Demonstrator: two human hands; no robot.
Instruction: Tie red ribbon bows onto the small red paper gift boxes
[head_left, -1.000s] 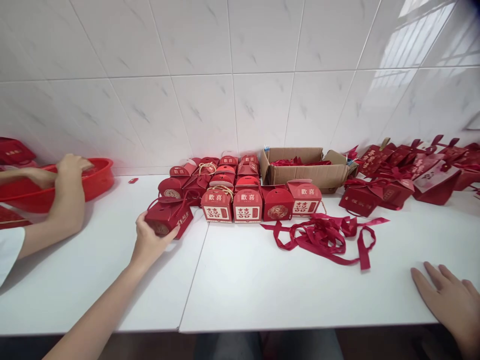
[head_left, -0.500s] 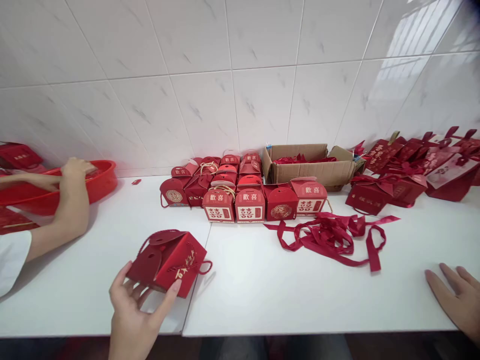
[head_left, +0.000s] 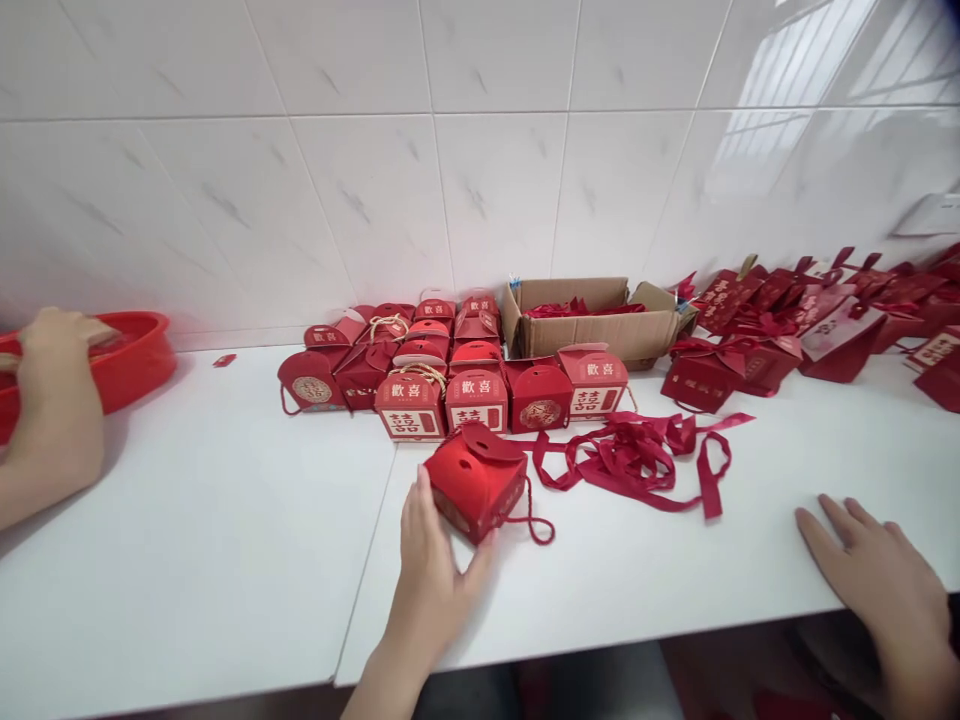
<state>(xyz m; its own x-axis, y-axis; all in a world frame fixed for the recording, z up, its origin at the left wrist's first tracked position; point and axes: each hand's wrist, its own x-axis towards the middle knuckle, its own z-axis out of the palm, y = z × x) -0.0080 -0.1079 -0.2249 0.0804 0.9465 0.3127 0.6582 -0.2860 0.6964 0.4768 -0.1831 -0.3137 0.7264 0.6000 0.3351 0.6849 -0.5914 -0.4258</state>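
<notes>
Gripped by my left hand point(head_left: 439, 570) is a red gift box point(head_left: 474, 480) with folded flaps and a red cord loop hanging at its right side. Fingers and thumb hold it from its left and front, low at the table, just before the rows of boxes. Whether its base touches the table I cannot tell. My right hand point(head_left: 874, 560) lies at the table's right front, fingers spread, holding nothing. A tangled heap of dark red ribbon point(head_left: 637, 460) lies between the two hands.
Several red gift boxes point(head_left: 409, 407) stand in rows by the wall. Behind them is a cardboard box point(head_left: 600, 335) of red ribbon. More tied red bags point(head_left: 761, 365) stand at right. Far left, a co-worker's arm point(head_left: 52, 410) reaches into a red basin point(head_left: 142, 365).
My left hand has carried the red gift box rightward, in front of the rows of boxes, and turned it. The view has shifted to the right. My right hand stays resting on the table.
</notes>
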